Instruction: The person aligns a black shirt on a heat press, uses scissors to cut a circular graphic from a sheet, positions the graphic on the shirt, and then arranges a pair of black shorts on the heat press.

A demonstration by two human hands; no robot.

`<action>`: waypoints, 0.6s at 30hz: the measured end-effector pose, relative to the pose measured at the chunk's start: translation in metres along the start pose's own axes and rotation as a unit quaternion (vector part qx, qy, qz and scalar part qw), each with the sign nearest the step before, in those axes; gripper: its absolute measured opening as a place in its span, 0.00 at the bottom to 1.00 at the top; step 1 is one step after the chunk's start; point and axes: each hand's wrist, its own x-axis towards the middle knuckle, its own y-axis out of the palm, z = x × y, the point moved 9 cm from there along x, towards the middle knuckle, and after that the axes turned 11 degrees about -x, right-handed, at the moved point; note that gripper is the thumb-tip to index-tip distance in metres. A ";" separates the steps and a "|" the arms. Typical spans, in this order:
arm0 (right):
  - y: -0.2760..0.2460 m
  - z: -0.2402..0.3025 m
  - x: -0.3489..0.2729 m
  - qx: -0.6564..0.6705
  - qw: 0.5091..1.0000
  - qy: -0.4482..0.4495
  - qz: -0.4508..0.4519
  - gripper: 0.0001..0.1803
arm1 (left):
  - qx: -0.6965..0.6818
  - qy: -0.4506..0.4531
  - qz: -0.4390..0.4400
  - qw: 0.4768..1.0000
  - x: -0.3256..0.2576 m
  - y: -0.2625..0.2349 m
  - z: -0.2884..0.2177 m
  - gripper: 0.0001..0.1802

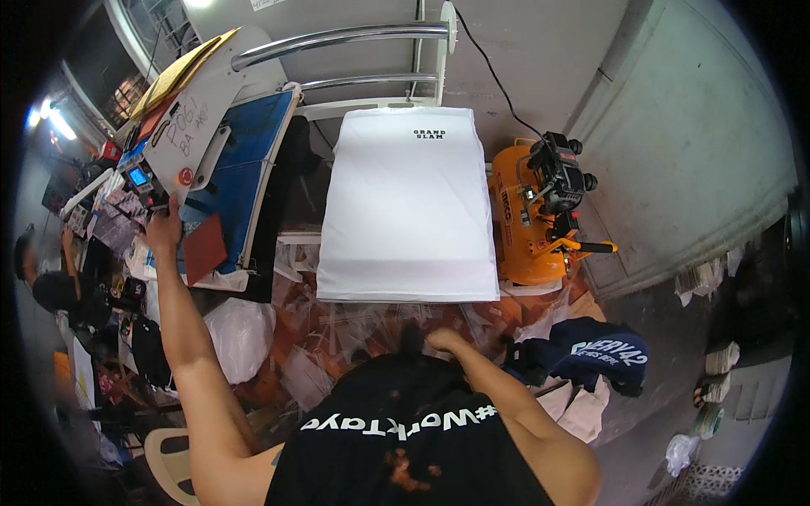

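A white T-shirt lies flat on the lower plate of a heat press, a small dark print near its collar. My left hand reaches far left and presses on the control box of the press, below its raised upper plate. My right hand is curled at the hem of my black shirt, just in front of the press; I cannot see anything in it.
An orange air compressor stands right of the press. A pile of dark blue garments lies at the right. A white plastic bag sits lower left. Another person is at the far left beside a cluttered table.
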 end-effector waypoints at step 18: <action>-0.434 0.258 -0.243 0.231 0.764 -0.245 -0.551 0.17 | -0.353 0.292 -0.140 0.878 -0.188 -0.055 -0.076 0.26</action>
